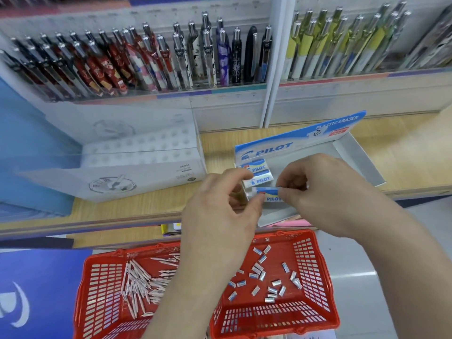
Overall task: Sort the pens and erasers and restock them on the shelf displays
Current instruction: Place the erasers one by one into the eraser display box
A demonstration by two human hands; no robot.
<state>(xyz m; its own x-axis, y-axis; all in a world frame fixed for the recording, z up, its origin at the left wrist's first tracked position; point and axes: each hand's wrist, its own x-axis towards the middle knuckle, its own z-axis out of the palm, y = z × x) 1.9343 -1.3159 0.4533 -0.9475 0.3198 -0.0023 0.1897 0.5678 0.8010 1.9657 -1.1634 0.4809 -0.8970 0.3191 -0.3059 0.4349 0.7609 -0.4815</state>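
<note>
Shelf (403, 152) under racked pens (156, 59), display box (300, 140) marked PILOT — PLASTIC ERASER, left hand (220, 211) and right hand (325, 192) fingers pinching one PILOT eraser (267, 191) above its front, red basket (325, 277) below — loose erasers (259, 275), loose pens (139, 282).

The wooden shelf (411, 155) carries a white display box (146, 177) and, just beside it, the Pilot eraser tray (362, 165).
</note>
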